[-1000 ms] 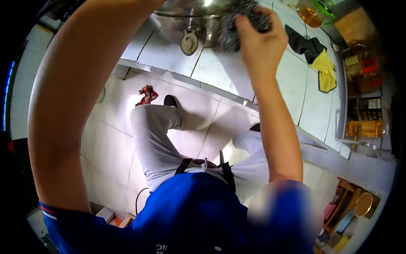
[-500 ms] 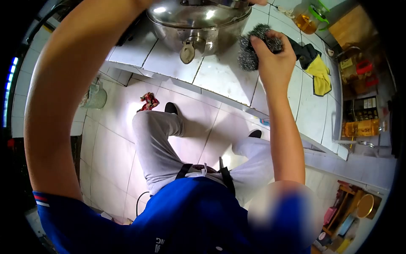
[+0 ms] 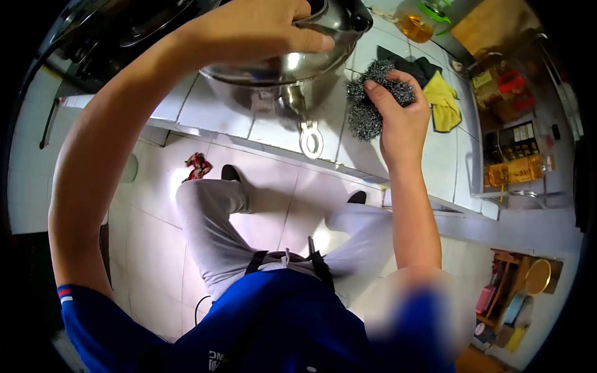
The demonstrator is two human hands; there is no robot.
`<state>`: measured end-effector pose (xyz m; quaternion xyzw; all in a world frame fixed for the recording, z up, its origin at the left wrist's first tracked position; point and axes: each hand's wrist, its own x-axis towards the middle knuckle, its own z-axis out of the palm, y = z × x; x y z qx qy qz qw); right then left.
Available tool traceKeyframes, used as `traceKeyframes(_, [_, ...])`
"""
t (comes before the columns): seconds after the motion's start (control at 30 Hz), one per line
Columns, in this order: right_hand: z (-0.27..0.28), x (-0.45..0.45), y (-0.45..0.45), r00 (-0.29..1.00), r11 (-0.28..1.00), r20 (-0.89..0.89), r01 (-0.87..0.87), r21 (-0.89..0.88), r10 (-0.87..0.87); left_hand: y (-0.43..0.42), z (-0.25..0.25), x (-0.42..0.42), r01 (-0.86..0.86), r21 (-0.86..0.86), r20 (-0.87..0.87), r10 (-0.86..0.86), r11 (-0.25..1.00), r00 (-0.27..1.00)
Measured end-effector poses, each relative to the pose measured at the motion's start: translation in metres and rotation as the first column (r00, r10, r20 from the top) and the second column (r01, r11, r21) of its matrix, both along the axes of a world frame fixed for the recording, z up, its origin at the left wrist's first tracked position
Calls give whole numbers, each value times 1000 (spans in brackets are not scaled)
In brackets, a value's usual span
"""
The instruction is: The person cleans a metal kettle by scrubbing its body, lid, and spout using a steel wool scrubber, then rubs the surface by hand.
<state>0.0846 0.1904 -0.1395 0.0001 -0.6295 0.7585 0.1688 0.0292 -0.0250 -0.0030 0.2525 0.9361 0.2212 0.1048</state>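
Note:
A shiny metal kettle (image 3: 239, 93) stands at the counter's front, its spout pointing towards me with the spout's flip cap (image 3: 311, 140) hanging over the edge. My left hand (image 3: 289, 28) reaches across the kettle's top. Its thumb and a finger are bent at the rim of the opening, gripping the kettle there; the other fingers are cut off or hidden. To the right of the kettle, my right hand (image 3: 404, 115) clutches a ball of steel wool (image 3: 367, 109) between thumb and fingers, apart from the metal.
Behind the steel wool, a black and yellow cloth (image 3: 443, 102) lies on the white tiled counter (image 3: 429, 161). A jug with amber liquid (image 3: 415, 28) stands at the back. Along the right is a rack with an oil bottle (image 3: 516, 171). A dark stove (image 3: 118, 43) is at far left.
The kettle has tilted or turned, bringing its spout lower and nearer me. My left hand has come into view over its top. My right hand with the steel wool has shifted slightly down.

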Motion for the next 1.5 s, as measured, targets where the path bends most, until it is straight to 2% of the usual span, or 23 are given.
traceKeyframes(0.1, [8,7,10,998,993,34,-42,-109,46,14,-10,8,87,-25,-29,-87,996,996])
traceKeyframes(0.17, [13,10,12,999,997,43,-24,-78,28,21,-43,6,189,45,-482,-145,981,864])
traceKeyframes(0.2, [15,10,10,997,998,67,-27,-59,31,22,-49,8,200,64,-570,-129,978,812])
traceKeyframes(0.3, [9,-2,9,996,999,92,1,45,-5,25,-54,14,140,101,-558,-61,985,827])
traceKeyframes(0.4, [5,-30,16,988,968,55,129,216,-144,25,-57,8,111,83,-565,-45,990,824])
traceKeyframes(0.43, [7,-42,20,993,989,67,91,116,-99,26,-59,7,118,101,-588,-37,988,808])
traceKeyframes(0.5, [4,-33,17,989,986,79,114,123,-125,27,-58,8,108,144,-592,-2,984,806])
traceKeyframes(0.57, [5,-6,1,986,976,81,132,172,-147,27,-58,11,86,78,-597,-22,993,802])
traceKeyframes(0.7, [-1,-47,17,990,990,13,142,-8,-141,24,-68,1,189,93,-704,-70,977,707])
traceKeyframes(0.77, [-6,-67,24,998,996,16,58,-69,-57,23,-67,0,206,13,-674,-144,978,724])
traceKeyframes(0.83, [-11,-41,20,991,987,68,103,120,-112,21,-65,2,147,35,-629,-93,989,772])
traceKeyframes(0.87, [-3,-12,15,984,967,168,12,254,-57,19,-66,-1,137,-1,-597,-110,991,794])
traceKeyframes(0.9, [-22,1,8,999,971,52,2,239,-14,20,-64,-1,140,-10,-601,-118,990,790])
traceKeyframes(0.97, [-16,-1,4,993,977,71,81,199,-97,25,-60,4,37,-11,-523,-37,999,851])
traceKeyframes(1.03, [-4,-36,13,995,996,-54,87,2,-87,28,-57,8,27,-22,-463,-34,999,886])
traceKeyframes(1.07, [5,-52,19,996,993,1,94,71,-94,28,-54,10,1,2,-410,0,1000,912])
traceKeyframes(1.1, [3,-61,20,997,999,52,50,17,-51,27,-55,9,3,-13,-413,-8,1000,910])
traceKeyframes(1.17, [2,-42,15,995,988,-18,102,116,-100,25,-57,4,44,32,-418,-27,999,908])
traceKeyframes(1.2, [4,-22,12,995,989,69,57,135,-67,29,-54,8,-50,-6,-373,44,999,927])
traceKeyframes(1.3, [0,-22,4,996,994,-23,84,76,-83,33,-52,11,-74,73,-398,97,995,912])
traceKeyframes(1.37, [16,-47,16,993,998,109,57,-35,-53,34,-51,10,-116,34,-366,120,993,923])
traceKeyframes(1.4, [10,-59,18,993,986,116,-9,-168,29,35,-51,11,-127,46,-353,135,991,926])
traceKeyframes(1.5, [-9,-38,10,998,997,44,49,-56,-47,34,-50,12,-104,80,-349,126,991,929])
